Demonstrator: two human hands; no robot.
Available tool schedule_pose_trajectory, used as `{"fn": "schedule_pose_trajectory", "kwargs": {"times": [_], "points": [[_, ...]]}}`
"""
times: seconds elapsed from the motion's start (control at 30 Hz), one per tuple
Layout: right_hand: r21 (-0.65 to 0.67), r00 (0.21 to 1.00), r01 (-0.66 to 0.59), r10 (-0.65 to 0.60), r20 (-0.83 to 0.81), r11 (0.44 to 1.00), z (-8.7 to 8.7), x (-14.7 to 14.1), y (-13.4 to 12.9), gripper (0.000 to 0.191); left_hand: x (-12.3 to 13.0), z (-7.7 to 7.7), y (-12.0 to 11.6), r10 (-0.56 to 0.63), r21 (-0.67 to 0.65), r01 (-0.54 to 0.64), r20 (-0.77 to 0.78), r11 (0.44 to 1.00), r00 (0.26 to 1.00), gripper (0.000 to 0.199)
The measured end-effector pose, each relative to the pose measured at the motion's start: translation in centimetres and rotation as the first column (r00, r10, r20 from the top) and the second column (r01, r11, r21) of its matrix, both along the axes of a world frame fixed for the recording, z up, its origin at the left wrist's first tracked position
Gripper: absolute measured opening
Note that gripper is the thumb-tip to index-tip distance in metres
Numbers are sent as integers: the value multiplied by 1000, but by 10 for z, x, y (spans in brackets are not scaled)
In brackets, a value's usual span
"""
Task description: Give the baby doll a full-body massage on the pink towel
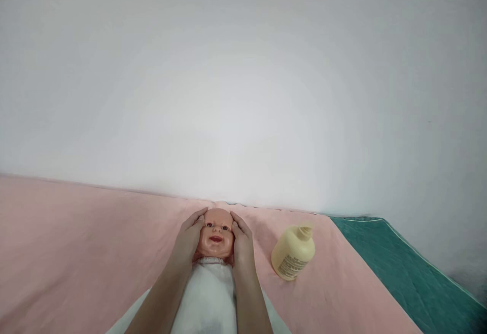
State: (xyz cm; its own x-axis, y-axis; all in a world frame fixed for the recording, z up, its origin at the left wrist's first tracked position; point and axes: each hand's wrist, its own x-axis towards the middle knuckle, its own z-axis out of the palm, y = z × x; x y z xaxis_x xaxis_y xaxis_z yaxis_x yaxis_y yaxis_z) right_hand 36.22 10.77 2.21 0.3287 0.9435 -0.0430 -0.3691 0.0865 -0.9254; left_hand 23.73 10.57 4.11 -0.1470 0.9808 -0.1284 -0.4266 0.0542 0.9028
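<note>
From my end, the pink sheet (99,247) runs to the wall, with the green mat (395,268) showing past its right edge. The doll (207,293) lies face up in white cloth, its head close to the sheet's far edge. I judge it light: a stiff, smooth, perhaps slippery head, softer below the neck, so I favour broad palms at both sides of the head. The bottle (291,253) stands apart, between doll and mat.

My forearms reach forward, nearly parallel. My left hand (190,236) and right hand (243,240) mirror each other, fingers pointing up the head. Each grip is part-curled round one side, together cradling it; how firmly, I can't tell.
</note>
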Motion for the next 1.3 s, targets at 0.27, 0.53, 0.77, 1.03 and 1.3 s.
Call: {"fn": "schedule_pose_trajectory", "kwargs": {"times": [0.27, 0.53, 0.77, 1.03, 1.3], "points": [[45, 996, -36, 32, 84, 998, 8, -2, -9, 42, 2, 5, -8, -20, 51, 21, -16, 998, 1000, 41], [41, 970, -17, 6, 245, 999, 7, -3, -10, 55, -3, 4, 0, -97, -57, 88, -185, 994, 978, 52], [27, 968, -4, -3, 252, 1000, 8, -3, -11, 53, -2, 0, 1, -72, -42, 66, -156, 997, 985, 54], [35, 967, 31, -39, 251, 999, 10, -5, -9, 45, 0, -1, 2, -40, -17, 39, -73, 999, 997, 44], [20, 998, 0, -1, 69, 1000, -3, -1, -1, 42, -1, 3, -2, -15, -10, 14, -27, 1000, 1000, 36]]}}
